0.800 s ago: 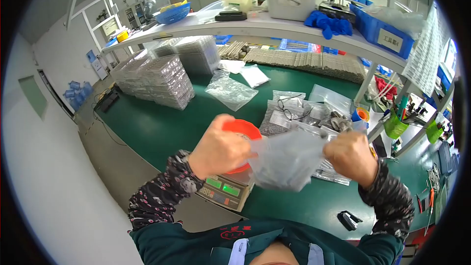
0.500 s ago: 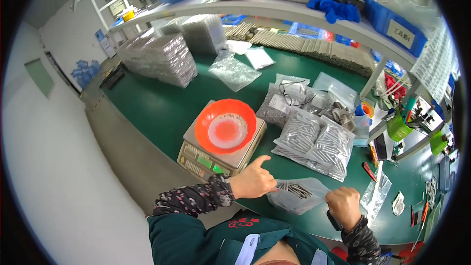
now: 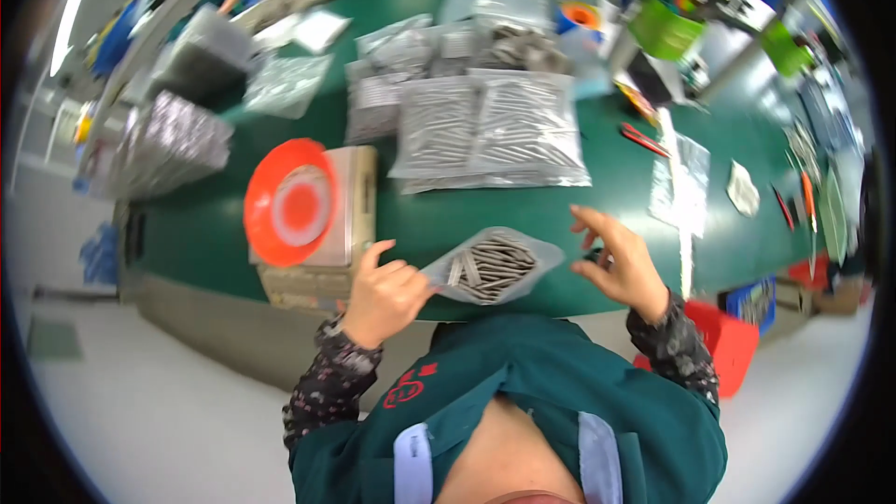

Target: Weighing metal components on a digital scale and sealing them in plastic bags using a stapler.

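The person's left hand [image 3: 385, 297] is at the left end of a clear plastic bag [image 3: 451, 287], its curled fingers closed on the bag's corner while one digit points away from the body. The bag lies near the front edge of the green table [image 3: 611, 182], its wide mouth gaping upward, and inside it shows a heap of grey metal rods [image 3: 499, 263]. The right hand [image 3: 607, 259] stands off the bag's other end — near it, with a gap between — its fingers loosely curved, thumb and forefinger spread apart. Something dark shows by its fingers, too hidden to tell.

Directly beyond the open bag, well apart from both hands, lie two flat bags of rods [image 3: 525, 126], side by side and touching. To the left of the left hand is a scale [image 3: 353, 196] carrying a red-orange bowl [image 3: 259, 219] — the hand is just beside the scale's near corner. Farther right lies a red cutter [image 3: 642, 140], beyond the right hand.
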Action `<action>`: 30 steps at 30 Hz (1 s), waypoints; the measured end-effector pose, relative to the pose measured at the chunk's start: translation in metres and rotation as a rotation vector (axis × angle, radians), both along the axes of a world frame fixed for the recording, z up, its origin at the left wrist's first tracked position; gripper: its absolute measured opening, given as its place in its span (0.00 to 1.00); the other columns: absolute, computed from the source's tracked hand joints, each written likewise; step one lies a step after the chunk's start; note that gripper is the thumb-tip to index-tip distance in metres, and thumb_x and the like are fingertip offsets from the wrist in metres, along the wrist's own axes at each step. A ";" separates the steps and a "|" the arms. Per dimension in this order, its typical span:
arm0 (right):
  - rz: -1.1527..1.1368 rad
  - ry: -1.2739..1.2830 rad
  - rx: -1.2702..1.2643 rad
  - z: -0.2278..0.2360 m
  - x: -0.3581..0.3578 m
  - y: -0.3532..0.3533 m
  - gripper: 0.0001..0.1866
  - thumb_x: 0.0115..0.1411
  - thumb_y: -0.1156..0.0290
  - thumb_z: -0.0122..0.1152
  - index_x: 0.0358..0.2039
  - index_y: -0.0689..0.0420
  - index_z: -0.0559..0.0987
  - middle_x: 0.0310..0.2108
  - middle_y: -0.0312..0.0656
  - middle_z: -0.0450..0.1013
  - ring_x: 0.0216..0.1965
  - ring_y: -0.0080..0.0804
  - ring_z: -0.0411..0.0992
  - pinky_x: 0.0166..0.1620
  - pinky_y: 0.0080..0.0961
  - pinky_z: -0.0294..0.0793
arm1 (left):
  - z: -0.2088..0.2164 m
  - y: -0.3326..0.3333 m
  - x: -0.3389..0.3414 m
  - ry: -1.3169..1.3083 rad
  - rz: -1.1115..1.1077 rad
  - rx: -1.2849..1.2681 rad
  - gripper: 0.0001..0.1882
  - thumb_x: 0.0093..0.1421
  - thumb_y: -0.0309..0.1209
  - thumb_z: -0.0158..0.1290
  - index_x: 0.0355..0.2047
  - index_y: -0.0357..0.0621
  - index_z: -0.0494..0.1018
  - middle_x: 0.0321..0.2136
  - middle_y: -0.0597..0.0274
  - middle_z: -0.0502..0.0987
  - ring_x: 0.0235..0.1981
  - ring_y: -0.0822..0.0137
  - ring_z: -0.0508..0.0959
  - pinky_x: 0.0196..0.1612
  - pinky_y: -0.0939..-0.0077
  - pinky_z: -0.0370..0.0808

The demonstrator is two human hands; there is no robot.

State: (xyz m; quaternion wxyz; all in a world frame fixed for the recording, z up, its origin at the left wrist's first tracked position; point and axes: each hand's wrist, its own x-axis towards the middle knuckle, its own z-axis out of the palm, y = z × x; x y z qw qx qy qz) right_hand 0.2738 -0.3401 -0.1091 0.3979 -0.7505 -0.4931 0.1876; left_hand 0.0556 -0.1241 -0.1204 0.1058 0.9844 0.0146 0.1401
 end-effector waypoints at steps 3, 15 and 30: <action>-0.247 -0.097 -0.121 -0.055 0.020 -0.019 0.32 0.39 0.69 0.64 0.47 0.56 0.65 0.34 0.42 0.68 0.32 0.38 0.67 0.33 0.29 0.69 | 0.001 0.007 0.016 -0.003 -0.044 -0.012 0.10 0.41 0.29 0.58 0.13 0.45 0.67 0.11 0.66 0.64 0.17 0.67 0.67 0.43 0.61 0.65; -0.391 -0.541 -0.557 -0.137 0.008 -0.087 0.28 0.33 0.66 0.68 0.38 0.53 0.68 0.32 0.39 0.64 0.38 0.36 0.62 0.40 0.32 0.58 | -0.001 0.001 0.012 0.025 -0.011 -0.023 0.09 0.40 0.28 0.59 0.14 0.43 0.68 0.12 0.65 0.68 0.16 0.66 0.69 0.42 0.63 0.64; -0.600 -0.606 -0.504 -0.119 0.084 -0.079 0.23 0.39 0.60 0.65 0.36 0.54 0.70 0.32 0.39 0.65 0.38 0.36 0.63 0.38 0.34 0.60 | 0.000 -0.003 0.015 0.038 0.042 -0.005 0.08 0.41 0.27 0.57 0.14 0.43 0.69 0.12 0.65 0.69 0.17 0.66 0.70 0.42 0.64 0.64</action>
